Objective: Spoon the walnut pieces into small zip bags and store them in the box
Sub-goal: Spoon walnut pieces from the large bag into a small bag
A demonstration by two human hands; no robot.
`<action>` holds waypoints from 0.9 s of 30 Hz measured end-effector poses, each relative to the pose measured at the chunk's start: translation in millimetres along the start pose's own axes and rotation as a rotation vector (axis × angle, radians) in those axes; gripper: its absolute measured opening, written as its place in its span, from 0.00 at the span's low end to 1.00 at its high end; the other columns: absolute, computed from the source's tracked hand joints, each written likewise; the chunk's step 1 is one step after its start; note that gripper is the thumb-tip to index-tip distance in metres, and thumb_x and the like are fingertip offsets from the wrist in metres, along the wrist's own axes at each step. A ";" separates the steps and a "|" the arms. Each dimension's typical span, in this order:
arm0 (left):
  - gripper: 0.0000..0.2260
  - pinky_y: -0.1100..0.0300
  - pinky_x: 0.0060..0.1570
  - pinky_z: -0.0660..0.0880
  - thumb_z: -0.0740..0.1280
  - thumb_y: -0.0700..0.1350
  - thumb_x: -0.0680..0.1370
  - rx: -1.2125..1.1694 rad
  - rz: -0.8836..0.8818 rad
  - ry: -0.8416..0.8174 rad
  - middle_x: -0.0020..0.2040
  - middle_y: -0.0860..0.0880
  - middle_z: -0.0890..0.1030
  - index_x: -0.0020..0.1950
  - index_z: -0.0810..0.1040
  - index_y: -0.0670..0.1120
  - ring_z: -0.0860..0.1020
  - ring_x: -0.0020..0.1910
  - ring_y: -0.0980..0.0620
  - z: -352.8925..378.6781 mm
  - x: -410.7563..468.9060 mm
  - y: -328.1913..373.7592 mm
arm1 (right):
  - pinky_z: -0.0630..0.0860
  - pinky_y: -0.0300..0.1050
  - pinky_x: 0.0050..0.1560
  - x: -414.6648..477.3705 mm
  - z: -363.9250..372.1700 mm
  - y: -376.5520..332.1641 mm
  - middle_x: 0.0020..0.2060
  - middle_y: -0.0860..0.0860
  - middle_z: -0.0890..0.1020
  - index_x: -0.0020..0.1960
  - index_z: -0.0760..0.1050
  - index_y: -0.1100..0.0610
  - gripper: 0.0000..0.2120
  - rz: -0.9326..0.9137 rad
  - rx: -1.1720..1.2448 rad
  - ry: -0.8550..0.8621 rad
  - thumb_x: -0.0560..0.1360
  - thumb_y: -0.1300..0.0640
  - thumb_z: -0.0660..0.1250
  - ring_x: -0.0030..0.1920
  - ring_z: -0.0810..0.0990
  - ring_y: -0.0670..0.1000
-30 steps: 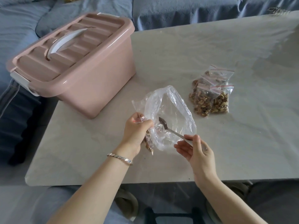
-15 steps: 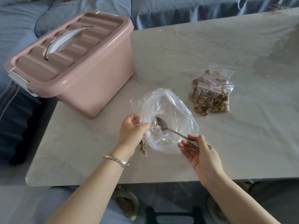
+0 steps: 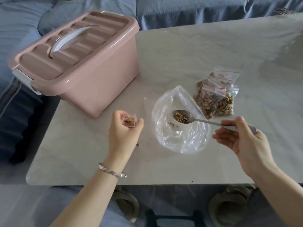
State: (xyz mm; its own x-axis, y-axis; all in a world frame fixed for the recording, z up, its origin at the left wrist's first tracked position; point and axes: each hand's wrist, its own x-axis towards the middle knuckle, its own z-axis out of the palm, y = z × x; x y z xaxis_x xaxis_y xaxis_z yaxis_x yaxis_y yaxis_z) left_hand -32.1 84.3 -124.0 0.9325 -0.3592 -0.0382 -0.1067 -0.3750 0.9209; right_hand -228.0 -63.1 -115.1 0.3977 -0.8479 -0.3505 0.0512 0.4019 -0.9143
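My left hand [image 3: 125, 131] grips a small zip bag [image 3: 130, 121], its open mouth turned up with walnut bits inside. My right hand [image 3: 242, 139] pinches the handle of a metal spoon [image 3: 182, 116]. The spoon's bowl carries walnut crumbs and hovers over a large, nearly empty clear plastic bag [image 3: 180, 136] lying on the table. A few crumbs remain in that bag. Several filled zip bags of walnuts [image 3: 214, 95] lie in a pile just beyond it. A pink storage box [image 3: 101, 82] with its lid shut and a white handle stands at the far left.
The pale marble table [image 3: 213, 49] stretches back and right of the bags. A few walnut crumbs [image 3: 138, 145] lie on it by my left hand. A blue sofa [image 3: 180, 9] lines the table's far and left sides. Slippers [image 3: 227, 203] sit under the near edge.
My left hand let go of the large bag's rim and moved left with the small zip bag. My right hand lifted the spoon out of the large bag, loaded with crumbs.
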 end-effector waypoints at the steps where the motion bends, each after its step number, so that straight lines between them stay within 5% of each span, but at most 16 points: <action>1: 0.14 0.61 0.29 0.75 0.71 0.39 0.70 -0.059 0.070 0.031 0.40 0.52 0.78 0.41 0.67 0.53 0.75 0.32 0.57 -4.6 -4.4 2.5 | 0.79 0.39 0.31 0.7 -0.5 -3.3 0.26 0.55 0.81 0.42 0.76 0.62 0.18 -0.012 -0.011 -0.004 0.80 0.53 0.55 0.29 0.82 0.52; 3: 0.16 0.48 0.32 0.76 0.71 0.38 0.70 -0.126 0.210 0.068 0.39 0.54 0.78 0.40 0.67 0.56 0.76 0.33 0.54 -11.1 -13.8 11.0 | 0.78 0.38 0.29 1.3 -1.0 -9.3 0.25 0.54 0.81 0.41 0.76 0.61 0.18 -0.026 -0.008 -0.014 0.80 0.52 0.54 0.28 0.81 0.52; 6: 0.15 0.45 0.31 0.75 0.71 0.39 0.68 -0.246 0.284 0.046 0.37 0.54 0.79 0.40 0.69 0.56 0.76 0.31 0.47 -9.5 -25.5 29.4 | 0.76 0.36 0.27 -0.8 -1.8 -20.6 0.24 0.53 0.80 0.40 0.75 0.61 0.18 -0.058 0.004 -0.019 0.80 0.52 0.54 0.26 0.80 0.51; 13: 0.10 0.64 0.36 0.75 0.71 0.41 0.70 -0.059 0.243 -0.337 0.34 0.55 0.77 0.45 0.70 0.47 0.75 0.31 0.59 33.8 -37.3 23.4 | 0.72 0.32 0.22 -3.4 -10.4 -45.1 0.21 0.51 0.78 0.38 0.74 0.59 0.21 -0.103 -0.058 0.011 0.81 0.49 0.51 0.22 0.78 0.48; 18: 0.12 0.71 0.34 0.71 0.73 0.42 0.70 0.041 0.171 -0.319 0.33 0.55 0.76 0.44 0.70 0.45 0.75 0.31 0.60 52.2 -36.0 -9.2 | 0.69 0.31 0.20 -4.2 -13.0 -55.7 0.19 0.52 0.77 0.36 0.73 0.59 0.22 -0.110 -0.136 0.025 0.80 0.48 0.52 0.19 0.76 0.48; 27: 0.15 0.68 0.34 0.71 0.75 0.45 0.68 0.020 0.173 -0.396 0.39 0.50 0.78 0.45 0.70 0.48 0.74 0.32 0.57 48.1 -42.1 -12.8 | 0.67 0.35 0.19 -12.2 17.4 -61.5 0.19 0.54 0.75 0.33 0.74 0.62 0.23 -0.140 -0.309 -0.065 0.80 0.50 0.54 0.19 0.74 0.51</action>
State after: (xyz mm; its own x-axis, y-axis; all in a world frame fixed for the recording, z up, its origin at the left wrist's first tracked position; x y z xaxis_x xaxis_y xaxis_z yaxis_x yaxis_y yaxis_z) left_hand -86.6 63.1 -152.9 0.6959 -0.7174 -0.0334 -0.2604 -0.2953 0.9192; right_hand -220.1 -71.4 -51.1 0.4644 -0.8597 -0.2129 -0.1668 0.1512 -0.9743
